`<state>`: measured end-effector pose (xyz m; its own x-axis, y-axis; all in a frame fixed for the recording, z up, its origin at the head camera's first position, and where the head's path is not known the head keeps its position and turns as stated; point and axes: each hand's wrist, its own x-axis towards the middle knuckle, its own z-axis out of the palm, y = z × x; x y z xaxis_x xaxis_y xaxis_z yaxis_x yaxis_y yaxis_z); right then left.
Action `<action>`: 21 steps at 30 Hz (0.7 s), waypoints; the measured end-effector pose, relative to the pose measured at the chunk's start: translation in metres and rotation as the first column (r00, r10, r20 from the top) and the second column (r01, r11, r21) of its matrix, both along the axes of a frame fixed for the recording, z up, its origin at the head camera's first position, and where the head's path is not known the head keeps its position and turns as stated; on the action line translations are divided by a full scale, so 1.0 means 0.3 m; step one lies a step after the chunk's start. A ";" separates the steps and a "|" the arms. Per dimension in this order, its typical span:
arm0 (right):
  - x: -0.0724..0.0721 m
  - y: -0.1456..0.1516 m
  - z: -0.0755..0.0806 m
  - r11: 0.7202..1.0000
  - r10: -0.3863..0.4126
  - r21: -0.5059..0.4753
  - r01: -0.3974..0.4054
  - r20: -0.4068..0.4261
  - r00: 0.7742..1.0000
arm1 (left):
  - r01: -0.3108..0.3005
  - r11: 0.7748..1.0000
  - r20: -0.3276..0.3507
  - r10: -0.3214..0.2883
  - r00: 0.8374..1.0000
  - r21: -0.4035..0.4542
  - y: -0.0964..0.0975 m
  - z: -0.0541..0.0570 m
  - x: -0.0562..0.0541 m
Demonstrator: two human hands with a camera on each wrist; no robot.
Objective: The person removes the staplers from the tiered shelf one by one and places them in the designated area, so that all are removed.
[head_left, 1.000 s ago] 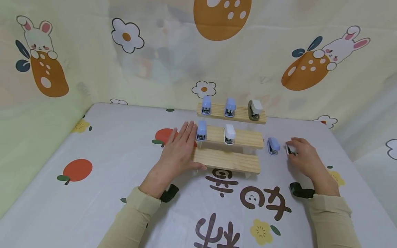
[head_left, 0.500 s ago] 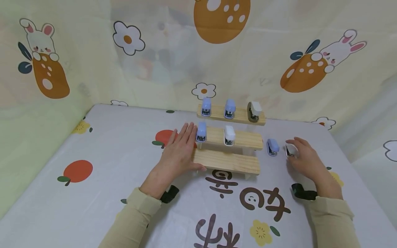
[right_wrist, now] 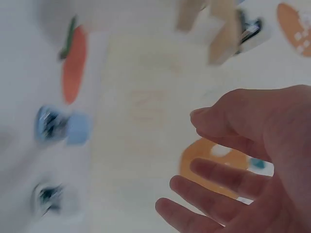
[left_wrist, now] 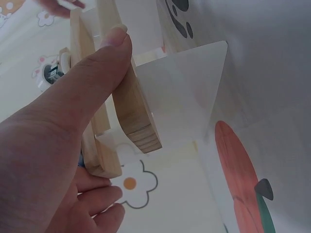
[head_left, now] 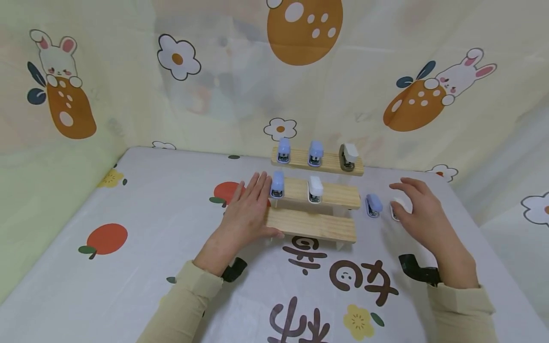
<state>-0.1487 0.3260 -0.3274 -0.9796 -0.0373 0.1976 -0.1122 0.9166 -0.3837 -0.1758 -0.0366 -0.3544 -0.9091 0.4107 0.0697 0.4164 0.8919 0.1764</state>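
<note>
Roughly front-to-back, white stapler (right_wrist: 52, 199), facing nearward

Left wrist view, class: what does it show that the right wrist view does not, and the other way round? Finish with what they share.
Only the left wrist view shows the left hand, its thumb on the wooden rack.

Only the right wrist view shows the blue stapler and white stapler standing on the table, apart from the rack, both blurred.

Both show part of the rack, a stapler on it, and the right hand, just a piece of it in the left wrist view.
</note>
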 end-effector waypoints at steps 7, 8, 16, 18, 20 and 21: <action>0.046 -0.106 0.049 0.994 0.096 -0.026 -0.102 -0.192 0.977 | 0.000 1.000 -0.002 0.000 1.000 0.001 0.002 0.000 0.001; 0.050 -0.119 0.053 0.992 0.112 -0.027 -0.121 -0.213 0.970 | 0.000 1.000 -0.003 0.000 1.000 0.000 0.002 0.000 0.001; 0.060 -0.211 0.068 0.970 0.230 0.004 -0.242 -0.325 0.917 | 0.001 1.000 -0.009 -0.001 1.000 -0.006 0.004 -0.001 -0.002; 0.061 -0.234 0.068 0.967 0.244 0.004 -0.256 -0.321 0.915 | 0.001 1.000 -0.005 -0.001 1.000 -0.004 0.004 -0.001 -0.003; 0.058 -0.255 0.067 0.962 0.260 0.006 -0.273 -0.322 0.910 | 0.001 1.000 -0.003 -0.001 1.000 -0.005 0.005 0.000 -0.003; 0.058 -0.267 0.069 0.961 0.264 0.004 -0.277 -0.317 0.911 | 0.002 1.000 -0.002 -0.002 1.000 -0.005 0.005 0.000 -0.003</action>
